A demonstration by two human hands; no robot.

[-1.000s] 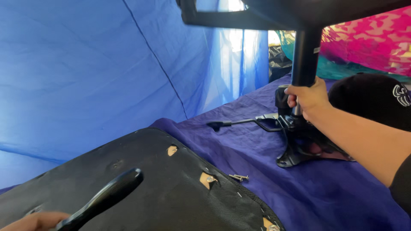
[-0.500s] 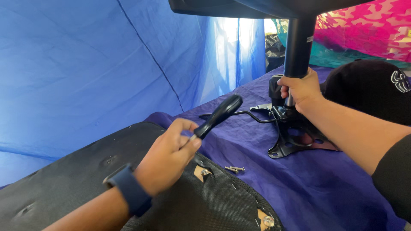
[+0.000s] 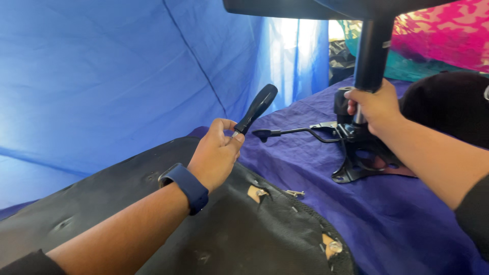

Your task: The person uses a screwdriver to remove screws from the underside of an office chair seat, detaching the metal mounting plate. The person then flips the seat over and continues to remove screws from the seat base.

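Gripped between the thumb and curled fingers of the left hand, a black-handled tool, probably a screwdriver, sits at centre frame with its handle pointing up and to the right; its metal tip is hidden inside the fist. A dark blue wristband circles the left wrist. The hand hovers above the upturned underside of a black fabric-covered chair seat, which fills the lower left of the frame and lies flat, so its mounting holes face upward.

At the upper right, the right hand is closed around the black gas-lift column, just above the metal tilt mechanism plate. This grasp appears to keep the column upright on the plate. A thin lever with a black knob projects from the mechanism toward centre frame.

Loose screws lie on the purple cloth just beside the seat edge, within reach of either hand. One screw head shows in a cut-out at the seat rim, lower right. Blue sheeting forms the backdrop at left.
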